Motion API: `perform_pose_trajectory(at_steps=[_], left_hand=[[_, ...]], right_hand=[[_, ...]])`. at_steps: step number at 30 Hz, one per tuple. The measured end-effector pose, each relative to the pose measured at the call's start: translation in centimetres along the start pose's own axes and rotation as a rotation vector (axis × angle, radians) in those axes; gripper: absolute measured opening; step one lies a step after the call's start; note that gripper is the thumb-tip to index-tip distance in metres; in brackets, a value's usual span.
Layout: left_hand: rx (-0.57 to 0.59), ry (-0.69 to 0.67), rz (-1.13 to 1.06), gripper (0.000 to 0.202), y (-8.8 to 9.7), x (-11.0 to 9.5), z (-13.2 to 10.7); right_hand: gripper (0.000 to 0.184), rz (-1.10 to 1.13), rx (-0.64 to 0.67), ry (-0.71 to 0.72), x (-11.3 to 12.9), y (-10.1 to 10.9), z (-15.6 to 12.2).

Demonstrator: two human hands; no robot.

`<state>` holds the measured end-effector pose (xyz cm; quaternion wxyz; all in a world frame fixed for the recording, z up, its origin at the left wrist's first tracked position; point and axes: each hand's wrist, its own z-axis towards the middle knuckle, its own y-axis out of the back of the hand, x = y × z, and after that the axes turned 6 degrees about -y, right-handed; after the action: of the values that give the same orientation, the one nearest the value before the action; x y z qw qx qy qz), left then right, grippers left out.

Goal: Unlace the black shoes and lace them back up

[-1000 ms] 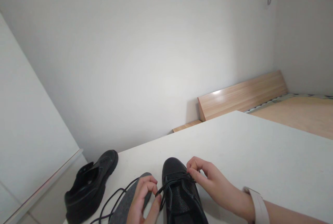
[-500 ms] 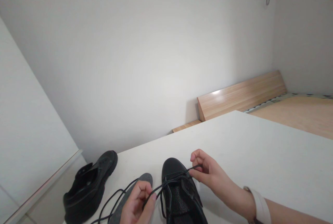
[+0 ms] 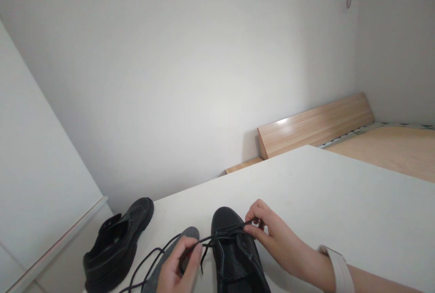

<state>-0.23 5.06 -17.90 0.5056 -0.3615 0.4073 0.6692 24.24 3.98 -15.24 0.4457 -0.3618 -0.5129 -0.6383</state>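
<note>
A black shoe stands on the white table with its toe pointing away from me; its heel end runs out of the picture. Black shoelace crosses its front, over the tongue. On the left side, my left hand pinches one stretch of the lace between thumb and forefinger. At the shoe's right edge, my right hand has the other stretch pinched close to the eyelets. A loose lace tip hangs between my left hand and the shoe. Partly under my left hand lies a grey insole, with another black lace looped over it.
A second black shoe stands at the table's left edge, its opening facing up. The white table stretches to the right. Beyond it are a wooden headboard and a bed. A white panel rises at the left.
My right hand has moved slightly left and down, nearer the shoe, its fingers closing tighter on the lace. My left hand has shifted slightly, and a loose lace tip now shows beside it.
</note>
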Motion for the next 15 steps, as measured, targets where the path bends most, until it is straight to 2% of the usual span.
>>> perform_pose_trajectory(at_steps=[3, 7, 9, 12, 15], left_hand=[[-0.117, 0.068, -0.213, 0.042, 0.2, 0.5, 0.6], [-0.106, 0.284, -0.657, 0.031, 0.1, 0.4, 1.4], [-0.086, 0.345, -0.805, 0.031, 0.2, -0.2, 1.5], [-0.051, 0.376, -0.856, 0.039, 0.6, -1.2, 1.4], [0.024, 0.377, -0.790, 0.044, 1.1, -1.6, 1.2]], right_hand=[[0.030, 0.108, -0.096, -0.021, -0.6, -0.1, 0.3], [0.059, 0.370, -0.107, -0.127, -1.0, -0.1, 1.1], [0.062, 0.548, -0.086, -0.165, -0.8, -0.1, 1.2], [0.059, 0.786, -0.070, -0.233, -0.1, -0.1, 1.0], [0.058, 0.870, -0.076, -0.270, 0.6, 0.2, 0.6]])
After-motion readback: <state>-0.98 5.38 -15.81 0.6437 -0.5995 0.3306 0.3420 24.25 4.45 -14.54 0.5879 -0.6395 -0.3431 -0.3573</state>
